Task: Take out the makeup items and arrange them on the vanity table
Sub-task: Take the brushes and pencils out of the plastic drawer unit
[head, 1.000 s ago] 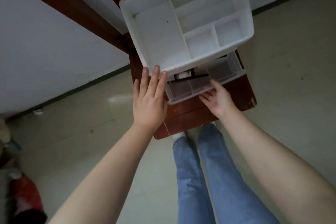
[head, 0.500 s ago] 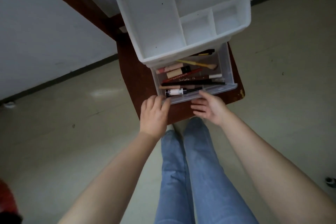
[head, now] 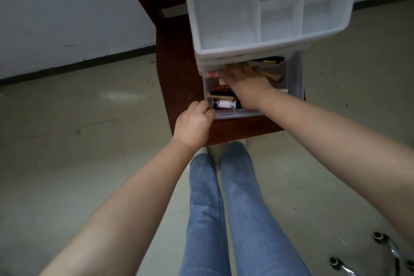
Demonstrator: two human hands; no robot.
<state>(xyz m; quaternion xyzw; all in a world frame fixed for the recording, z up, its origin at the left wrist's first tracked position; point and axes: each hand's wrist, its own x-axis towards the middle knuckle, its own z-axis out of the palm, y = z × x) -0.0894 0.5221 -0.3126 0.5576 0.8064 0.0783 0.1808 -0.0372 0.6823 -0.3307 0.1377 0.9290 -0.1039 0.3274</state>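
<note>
A white plastic organiser (head: pixel 246 51) with open top compartments stands on a dark red wooden table (head: pixel 177 69). Its clear bottom drawer (head: pixel 237 115) is pulled out toward me. Inside lie several makeup items: a white tube with a dark cap (head: pixel 224 104), dark and tan sticks (head: pixel 220 95), and a yellow-and-black pencil (head: pixel 271 60). My left hand (head: pixel 193 124) grips the drawer's front left corner with curled fingers. My right hand (head: pixel 245 82) reaches into the drawer over the items, its fingertips hidden under the organiser's edge.
The table is small and its front edge is just beyond my jeans-clad legs (head: pixel 224 208). Pale tiled floor (head: pixel 78 141) surrounds it, with a white wall (head: pixel 67 6) behind. Chair casters (head: pixel 378 235) show at the bottom right.
The drawer has slid out. My right hand left its front edge and went inside over the makeup. My left hand moved from the organiser's side to the drawer's front corner.
</note>
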